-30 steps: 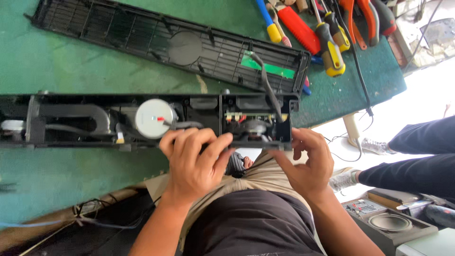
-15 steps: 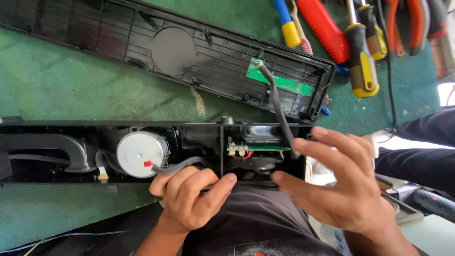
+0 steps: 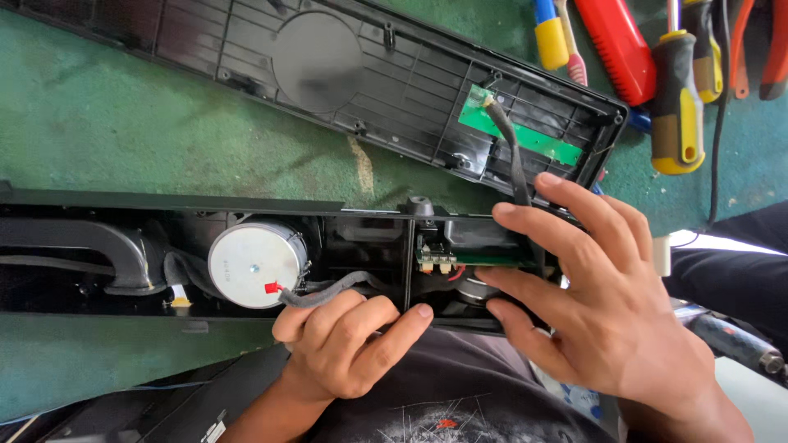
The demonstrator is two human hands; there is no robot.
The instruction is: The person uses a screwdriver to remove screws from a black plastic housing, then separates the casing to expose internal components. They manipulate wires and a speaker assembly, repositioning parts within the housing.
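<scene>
From the head view, my left hand (image 3: 345, 349) rests with its fingers curled loosely together on the near edge of the long black speaker housing (image 3: 361, 246), the fingertips touching its lower rim and gripping nothing. Just beyond its knuckles a fabric-wrapped cable (image 3: 328, 291) runs across to the round silver speaker magnet (image 3: 256, 264). My right hand (image 3: 599, 303) lies spread wide over the housing's right end, fingers fanned apart and pressing on its edge, thumb low against the near rim. Under its fingertips sits a small green circuit board (image 3: 439, 258). Past that hand a black wire (image 3: 513, 156) climbs to the detached back cover (image 3: 328, 74), which lies on the green tabletop (image 3: 123, 139). Farther right of my right hand lie screwdrivers (image 3: 677, 107) and pliers (image 3: 771, 49).
</scene>
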